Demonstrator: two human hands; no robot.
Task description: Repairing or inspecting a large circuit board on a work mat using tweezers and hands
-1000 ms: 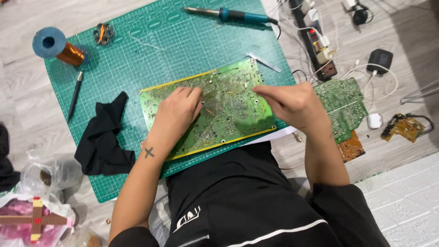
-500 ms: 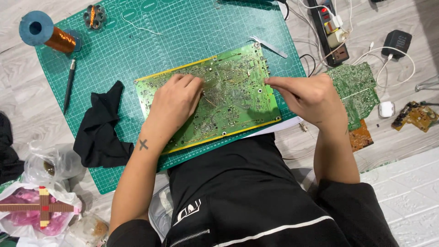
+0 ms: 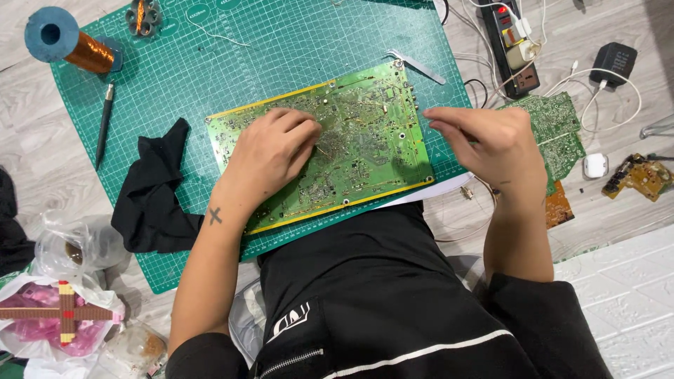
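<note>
The large green circuit board lies flat and slightly tilted on the green cutting mat, its near edge close to the person's lap. The left hand rests palm down on the board's left half, fingers curled with the tips pressed onto the solder side; it grips nothing that can be seen. The right hand sits at the board's right edge, over the rim of the mat, fingers bent and pinched loosely toward the board; whether it holds anything small I cannot tell. Just beyond that hand lies a 2nd, smaller green board on the wooden floor. Metal tweezers lie on the mat touching the board's far right corner. A black cloth is crumpled at the mat's left side, with a black pen and a spool of copper wire farther up. At the lower left, clear plastic bags hold pink material and small odds and ends.
</note>
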